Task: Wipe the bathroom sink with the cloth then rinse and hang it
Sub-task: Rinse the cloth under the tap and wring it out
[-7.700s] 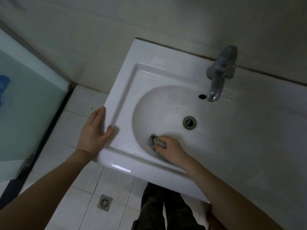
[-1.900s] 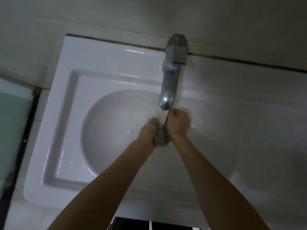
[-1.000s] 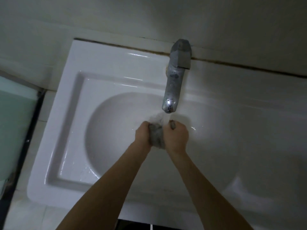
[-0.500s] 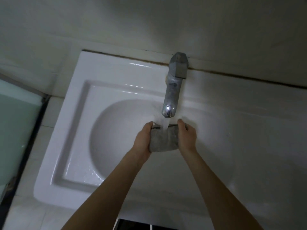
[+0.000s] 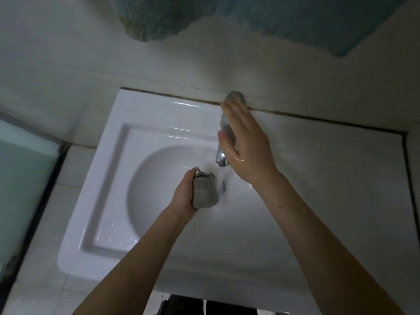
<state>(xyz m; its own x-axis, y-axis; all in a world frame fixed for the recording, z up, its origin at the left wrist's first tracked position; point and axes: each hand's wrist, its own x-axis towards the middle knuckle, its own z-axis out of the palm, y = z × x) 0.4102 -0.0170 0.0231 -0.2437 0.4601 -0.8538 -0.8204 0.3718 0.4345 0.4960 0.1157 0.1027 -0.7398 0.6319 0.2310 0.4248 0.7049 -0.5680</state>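
Fingers of my left hand (image 5: 184,196) are curled tight round the grey cloth (image 5: 204,193), bunched into a wad. I hold it over the basin, just at 9 o'clock of the water (image 5: 223,178) falling from the tap (image 5: 221,158). My right hand (image 5: 246,144) lies flat along the tap, its fingers (image 5: 233,112) straight and wet and gripping nothing, tips at the tap's top at 12 o'clock of the sink (image 5: 106,178). A teal towel (image 5: 295,17) hangs on the wall beyond.

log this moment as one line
phase: rinse | left hand: grips cloth over sink | right hand: flat over faucet | water: running
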